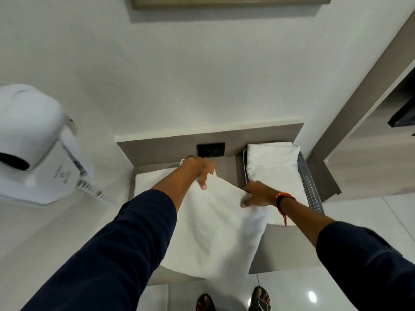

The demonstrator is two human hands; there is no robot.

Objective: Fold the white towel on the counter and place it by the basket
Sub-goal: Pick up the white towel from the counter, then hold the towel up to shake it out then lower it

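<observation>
At the bottom of the frame the towel (213, 232) hangs its near edge over the front lip of the counter (287, 248). Its long axis runs from that lower-centre edge up towards the middle of the frame, where both hands hold its far edge.

The left hand (198, 170) pinches the far left corner, thumb over cloth and fingers underneath. The right hand (258, 195) clamps the far right corner just beside the basket (311, 185).

The towel looks soft and slack, sagging between the two grips, so if one hand moves ahead of the other the fold could land skewed. The overhanging part might also drag the cloth off the counter once it is released.

The basket, centre right, already holds folded towels (271, 162). A careless sweep by the right hand could nudge it or snag its perforated wall.
</observation>
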